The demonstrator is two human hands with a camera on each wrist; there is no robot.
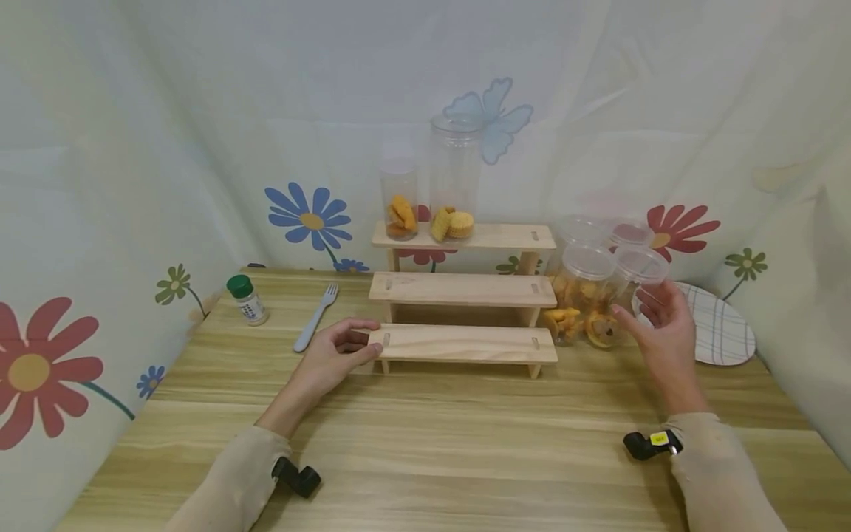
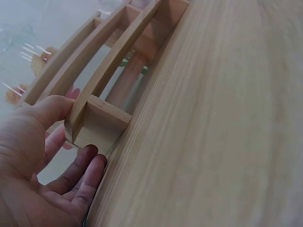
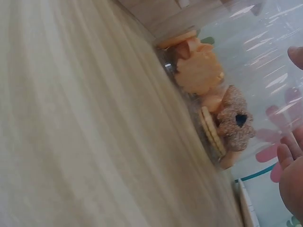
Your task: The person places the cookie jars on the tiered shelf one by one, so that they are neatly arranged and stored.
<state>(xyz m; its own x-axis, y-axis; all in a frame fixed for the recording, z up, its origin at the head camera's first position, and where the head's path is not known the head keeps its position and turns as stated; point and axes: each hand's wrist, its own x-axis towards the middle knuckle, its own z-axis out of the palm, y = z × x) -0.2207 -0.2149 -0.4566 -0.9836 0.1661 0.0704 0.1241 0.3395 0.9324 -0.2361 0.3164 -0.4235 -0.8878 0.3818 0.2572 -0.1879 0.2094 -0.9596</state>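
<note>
A three-step wooden display shelf (image 1: 459, 343) stands mid-table. My left hand (image 1: 339, 347) holds the left end of its lowest step. In the left wrist view the thumb (image 2: 59, 108) lies against the board's edge and the other fingers curl by the leg. At the shelf's right, clear lidded jars (image 1: 585, 284) of cookies stand in a cluster. My right hand (image 1: 665, 332) is at the front right jar (image 1: 634, 270), thumb and fingers spread around its side; contact cannot be made out. Cookies (image 3: 199, 73) show through clear plastic in the right wrist view.
On the top step stand a small jar (image 1: 399, 207) and a taller jar (image 1: 455, 185), both with snacks inside. A green-capped shaker (image 1: 247, 301) and a grey fork (image 1: 315, 318) lie left of the shelf. A checked round mat (image 1: 721, 325) is at the right.
</note>
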